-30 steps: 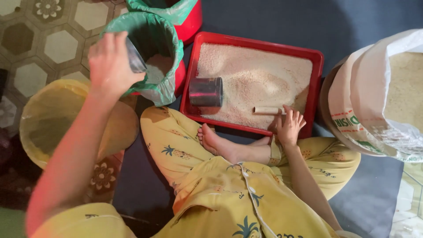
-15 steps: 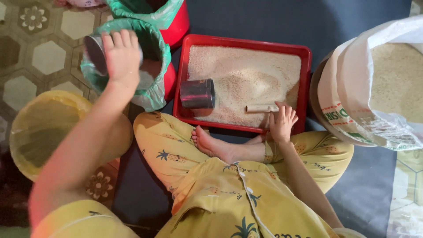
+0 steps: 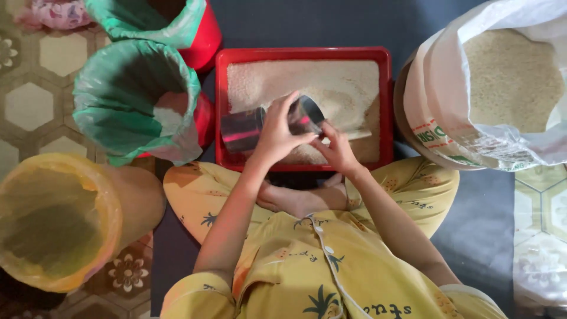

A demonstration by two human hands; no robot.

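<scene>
Left hand (image 3: 276, 133) grips a shiny metal cup (image 3: 307, 115), tilted w/ its mouth toward the white rice grains (image 3: 307, 82); right hand (image 3: 338, 147) has fingers curled at the cup's rim, grip unclear. Both over the red rectangular plastic tray (image 3: 387, 106). Best kept low & steady, scooping shallow so grains stay in. Beyond: green-lined red bucket (image 3: 133, 97) to the left, open white rice sack (image 3: 508, 82) to the right.

A shiny metal cup (image 3: 304, 115) tilts mouth-up over the rice-filled red tray (image 3: 387, 106) (second cup (image 3: 241, 131) lies sideways beside it).
</scene>
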